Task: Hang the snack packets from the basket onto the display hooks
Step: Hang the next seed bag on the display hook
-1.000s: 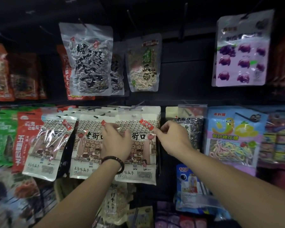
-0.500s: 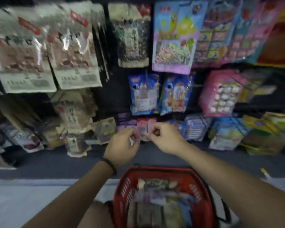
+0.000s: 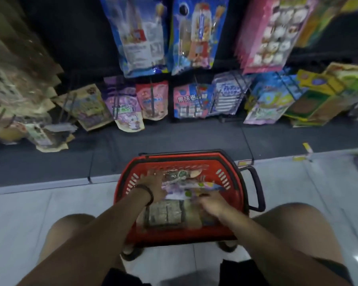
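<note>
Left hand (image 3: 153, 183) lowered into basket (image 3: 237, 195), spread flat | right hand (image 3: 212, 204) beside, blurred

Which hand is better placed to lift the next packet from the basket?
Probably right: the right hand sits at the near edge of the top colourful packet; the left hand lies flat on the pile.

Retail shop, snack aisle: colourful snack packets (image 3: 196, 34) hung in rows on wire hooks (image 3: 152, 98) vs dark display wall (image 3: 74, 38); red shopping basket (image 3: 184, 159) w/ goods on tiled floor (image 3: 39, 213).
</note>
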Tool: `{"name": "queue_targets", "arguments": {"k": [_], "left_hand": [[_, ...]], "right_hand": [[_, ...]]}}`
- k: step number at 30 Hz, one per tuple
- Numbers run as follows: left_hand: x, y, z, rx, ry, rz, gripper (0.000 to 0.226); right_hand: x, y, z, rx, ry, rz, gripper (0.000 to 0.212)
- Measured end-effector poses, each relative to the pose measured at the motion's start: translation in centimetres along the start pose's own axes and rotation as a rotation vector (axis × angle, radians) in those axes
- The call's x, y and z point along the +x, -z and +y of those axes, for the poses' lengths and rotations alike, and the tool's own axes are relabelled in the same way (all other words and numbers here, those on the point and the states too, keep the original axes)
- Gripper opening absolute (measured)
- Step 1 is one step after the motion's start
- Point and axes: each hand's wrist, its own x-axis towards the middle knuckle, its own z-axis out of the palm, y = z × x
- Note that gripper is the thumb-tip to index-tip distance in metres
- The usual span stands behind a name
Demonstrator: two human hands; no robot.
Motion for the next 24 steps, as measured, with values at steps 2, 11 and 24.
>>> {"name": "queue_targets", "arguments": {"k": [2,11,24], "left_hand": [[2.0,-1.0,-0.1,0.116,0.026,0.023,0.088],[9.0,-3.6,-1.2,0.232,0.037,0.205,0.062],[7.5,-6.4,0.2,0.197,0.069,0.169,0.05]], "right_hand": [[1.6,-0.4,1.7,0.049,-0.065,0.018,0.029],[3.9,-1.8,1.3,0.09,-0.105,-0.044,0.019],[3.4,-2.2,1.2,0.169,-0.108,-0.068,0.017]]}}
